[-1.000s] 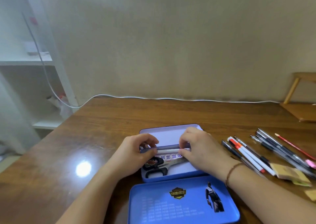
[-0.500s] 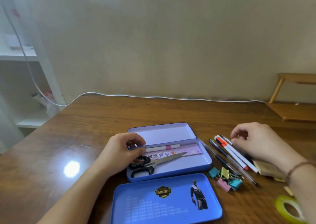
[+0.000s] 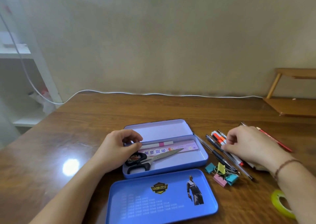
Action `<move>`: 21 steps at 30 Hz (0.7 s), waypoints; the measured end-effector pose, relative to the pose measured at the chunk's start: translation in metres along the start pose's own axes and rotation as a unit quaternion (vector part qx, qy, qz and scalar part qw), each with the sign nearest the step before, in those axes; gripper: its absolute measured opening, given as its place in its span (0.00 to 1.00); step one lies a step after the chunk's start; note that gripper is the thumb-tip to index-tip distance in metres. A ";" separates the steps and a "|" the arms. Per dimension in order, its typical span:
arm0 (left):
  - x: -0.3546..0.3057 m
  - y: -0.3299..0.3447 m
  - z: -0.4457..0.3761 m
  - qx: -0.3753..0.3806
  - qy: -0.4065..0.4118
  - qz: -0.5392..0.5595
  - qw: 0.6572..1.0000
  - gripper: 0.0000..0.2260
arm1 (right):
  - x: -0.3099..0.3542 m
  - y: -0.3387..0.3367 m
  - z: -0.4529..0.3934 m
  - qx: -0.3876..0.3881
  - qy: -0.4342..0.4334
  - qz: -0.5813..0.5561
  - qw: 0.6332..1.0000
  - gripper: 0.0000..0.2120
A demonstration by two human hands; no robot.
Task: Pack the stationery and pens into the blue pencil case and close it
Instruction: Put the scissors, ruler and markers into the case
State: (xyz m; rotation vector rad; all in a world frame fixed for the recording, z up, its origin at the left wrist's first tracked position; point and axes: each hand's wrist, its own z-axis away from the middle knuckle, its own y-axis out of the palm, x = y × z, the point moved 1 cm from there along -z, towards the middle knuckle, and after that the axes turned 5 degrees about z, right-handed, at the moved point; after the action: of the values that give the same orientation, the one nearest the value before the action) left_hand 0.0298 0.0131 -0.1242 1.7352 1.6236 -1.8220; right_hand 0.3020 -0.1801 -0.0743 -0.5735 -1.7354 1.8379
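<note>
The blue pencil case (image 3: pixel 204 159) lies open on the wooden table, its inner tray lid (image 3: pixel 160 129) raised behind and its printed blue lid (image 3: pixel 162 198) flat in front. Inside lie black-handled scissors (image 3: pixel 153 159), a pink ruler (image 3: pixel 181 147) and a white pen with a pink band (image 3: pixel 159 144). My left hand (image 3: pixel 118 148) pinches the left end of that pen. My right hand (image 3: pixel 251 147) curls over the row of pens (image 3: pixel 217 148) to the right of the case, fingertips pinching a white one.
Coloured binder clips (image 3: pixel 221 173) lie right of the case. A roll of yellow-green tape (image 3: pixel 280 203) sits at the near right, a red pencil (image 3: pixel 277 140) beyond my right hand. A white cable (image 3: pixel 153 94) runs along the wall. A wooden stand (image 3: pixel 294 106) is at the far right.
My right hand let go of the white pen in the case and moved right onto the row of pens. My left hand stays at the pen's left end.
</note>
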 end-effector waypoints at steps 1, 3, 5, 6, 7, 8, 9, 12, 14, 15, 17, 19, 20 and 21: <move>0.000 0.000 0.000 -0.003 0.001 0.004 1.000 0.07 | 0.001 0.000 0.001 0.003 0.006 0.016 1.000 0.11; 0.001 0.000 0.000 -0.005 0.001 0.001 1.000 0.08 | 0.002 0.000 0.003 0.008 0.012 0.042 0.999 0.12; 0.002 0.000 0.000 -0.002 0.001 -0.007 1.000 0.10 | 0.005 0.000 0.007 0.022 0.008 0.042 0.999 0.12; 0.002 0.000 0.000 -0.001 0.002 -0.012 1.000 0.10 | 0.008 0.000 0.008 0.030 0.006 0.038 0.999 0.11; 0.002 0.000 0.000 0.000 0.003 -0.016 1.000 0.10 | 0.010 0.000 0.008 0.036 0.006 0.031 0.999 0.11; 0.002 0.000 0.000 0.001 0.005 -0.018 1.000 0.10 | 0.012 0.000 0.009 0.039 0.008 0.019 0.999 0.10; 0.002 0.000 0.000 0.002 0.006 -0.020 1.000 0.10 | 0.013 0.000 0.009 0.043 0.010 0.001 0.999 0.10; 0.001 0.000 0.001 0.002 0.011 -0.023 1.000 0.10 | 0.013 0.003 0.007 0.055 0.016 -0.046 0.997 0.09; 0.001 0.000 0.001 0.002 0.012 -0.021 1.000 0.09 | 0.011 0.004 0.006 0.050 0.016 -0.064 0.997 0.09; 0.000 0.000 0.001 0.003 0.012 -0.022 1.000 0.09 | 0.011 0.003 0.007 0.039 0.014 -0.068 0.997 0.08; 0.000 0.000 0.001 0.006 0.010 -0.027 1.000 0.10 | 0.014 -0.001 0.009 -0.005 -0.006 -0.073 0.997 0.06; -0.001 0.000 0.001 0.010 0.008 -0.028 1.000 0.10 | 0.025 -0.006 0.012 -0.064 -0.053 -0.094 0.992 0.05; -0.001 0.000 0.001 0.011 0.008 -0.027 1.000 0.09 | 0.035 -0.006 0.014 -0.093 -0.088 -0.096 0.987 0.05; -0.002 0.000 0.001 0.010 0.008 -0.025 1.000 0.09 | 0.047 -0.006 0.015 -0.116 -0.131 -0.077 0.982 0.06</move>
State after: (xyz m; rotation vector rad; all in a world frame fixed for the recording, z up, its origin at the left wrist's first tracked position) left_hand 0.0291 0.0114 -0.1231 1.7368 1.6760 -1.8574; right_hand 0.2574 -0.1610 -0.0646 -0.2826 -2.1234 1.6729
